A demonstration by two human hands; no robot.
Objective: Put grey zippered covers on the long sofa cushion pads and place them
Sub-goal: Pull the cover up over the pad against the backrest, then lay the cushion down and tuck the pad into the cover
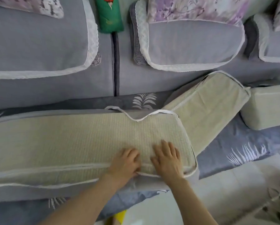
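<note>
A long beige cushion pad (pixel 71 140) with white piping lies across the sofa's front, its near side wrapped in a grey cover (pixel 38 190). My left hand (pixel 124 164) curls over the pad's near piped edge and pinches the seam there. My right hand (pixel 166 159) lies flat on the pad's top beside it, fingers spread. A second beige pad (pixel 209 108) leans at an angle behind the first one's right end. A third pad (pixel 266 106) rests at the far right.
Grey sofa seat (pixel 54 85) with lace-trimmed back cushions (pixel 192 43) behind. A green cloth item (pixel 109 15) stands in the gap between them. Grey leaf-print fabric (pixel 241 151) drapes off the sofa onto the pale tiled floor (pixel 225 192).
</note>
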